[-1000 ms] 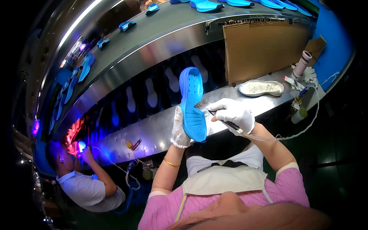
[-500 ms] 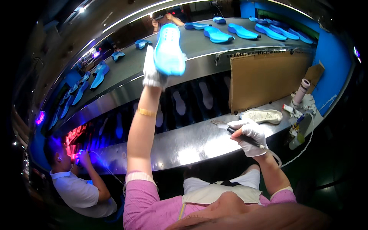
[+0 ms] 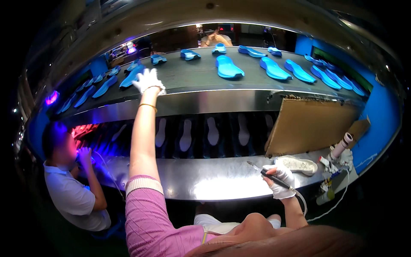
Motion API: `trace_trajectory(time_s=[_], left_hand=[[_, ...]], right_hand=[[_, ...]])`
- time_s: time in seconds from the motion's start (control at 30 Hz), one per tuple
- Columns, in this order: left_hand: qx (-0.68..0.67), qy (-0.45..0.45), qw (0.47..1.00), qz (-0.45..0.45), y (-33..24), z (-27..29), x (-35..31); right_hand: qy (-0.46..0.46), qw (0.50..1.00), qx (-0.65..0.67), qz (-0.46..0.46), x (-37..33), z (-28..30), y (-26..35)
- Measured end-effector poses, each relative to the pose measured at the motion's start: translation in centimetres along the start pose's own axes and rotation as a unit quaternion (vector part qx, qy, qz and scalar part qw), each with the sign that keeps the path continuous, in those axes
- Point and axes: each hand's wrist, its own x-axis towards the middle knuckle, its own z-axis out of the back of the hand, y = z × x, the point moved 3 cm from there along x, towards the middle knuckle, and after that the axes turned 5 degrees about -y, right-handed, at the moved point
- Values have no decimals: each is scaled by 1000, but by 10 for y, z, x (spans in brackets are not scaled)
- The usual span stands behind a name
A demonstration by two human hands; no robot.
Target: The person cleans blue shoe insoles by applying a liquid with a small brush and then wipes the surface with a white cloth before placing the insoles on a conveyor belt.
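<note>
My left hand (image 3: 147, 80), in a white glove, reaches up over the upper grey conveyor belt (image 3: 188, 79) with fingers spread and nothing in it. It hovers right next to a blue shoe sole (image 3: 131, 77) lying on the belt. My right hand (image 3: 279, 179), also gloved, grips a thin dark brush tool (image 3: 266, 173) over the shiny metal bench (image 3: 205, 180). Another blue sole (image 3: 228, 67) rests on the belt to the right of my left hand.
Several blue soles lie along the belt. A lower belt carries white insoles (image 3: 212, 131). A cardboard sheet (image 3: 309, 125) leans at the right; a shallow dish (image 3: 296, 165) and a white roll (image 3: 341, 146) sit nearby. Another person in a white shirt (image 3: 70, 188) works at the left under purple light.
My left hand lifted a blue sole from in front of me up to the upper belt and let it go. My right hand stayed low with the brush.
</note>
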Motion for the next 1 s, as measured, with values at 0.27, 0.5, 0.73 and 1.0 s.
trace_trajectory(time_s=[0.27, 0.5, 0.73, 1.0], left_hand=[[17, -1, 995, 102, 114, -30, 35], [-58, -1, 986, 154, 117, -27, 49], [-21, -265, 955, -134, 132, -52, 38], [-699, -210, 670, -134, 96, 45, -83]], right_hand=[[14, 995, -26, -93, 3, -26, -27], [25, 994, -50, -89, -3, -32, -28], [61, 994, -50, -82, -17, -37, -1], [13, 995, 37, -87, -23, -12, 5]])
